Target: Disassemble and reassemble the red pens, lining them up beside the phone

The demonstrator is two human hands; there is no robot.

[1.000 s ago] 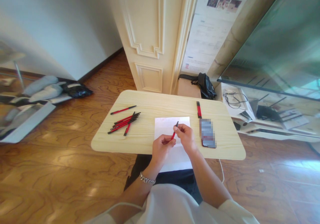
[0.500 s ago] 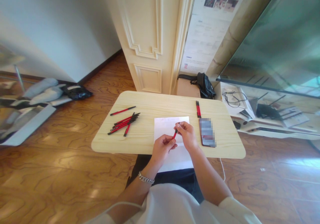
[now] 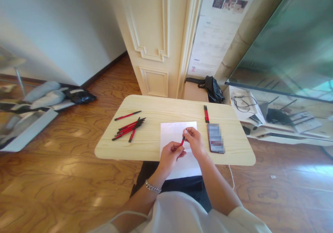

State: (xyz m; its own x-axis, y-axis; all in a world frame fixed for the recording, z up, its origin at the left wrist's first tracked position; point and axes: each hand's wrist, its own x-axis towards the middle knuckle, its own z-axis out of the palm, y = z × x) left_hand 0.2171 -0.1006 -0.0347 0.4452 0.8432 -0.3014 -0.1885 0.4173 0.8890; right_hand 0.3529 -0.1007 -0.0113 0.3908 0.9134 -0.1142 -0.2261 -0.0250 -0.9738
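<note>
One red-and-black pen (image 3: 182, 142) sits between the two hands, and I see both clamped on it: the left hand (image 3: 169, 154) pinches the lower part, while the right hand (image 3: 195, 142) has thumb and fingertips closed around the dark upper end. The pen slants, its top leaning toward the right hand, and a thin dark end pokes out beneath the left hand. From where I watch, the fingers cover too much for me to make out either end fully. Under the hands lies a sheet of white paper (image 3: 179, 168), its near end reaching past the edge of the pale worktop (image 3: 153, 109). Off to the left of the hands I have a loose heap of pens (image 3: 129, 129), crossing one another, with a single pen (image 3: 128, 115) lying alone just beyond it. To the right of the hands a phone (image 3: 214, 137) lies flat, its screen pixelated, and just beyond it a pair of pens (image 3: 206, 114) lies side by side. A chain bracelet (image 3: 153, 187) circles the left wrist. Well beyond the hands, past the far edge and rightward, rests a black bag (image 3: 214, 90).
</note>
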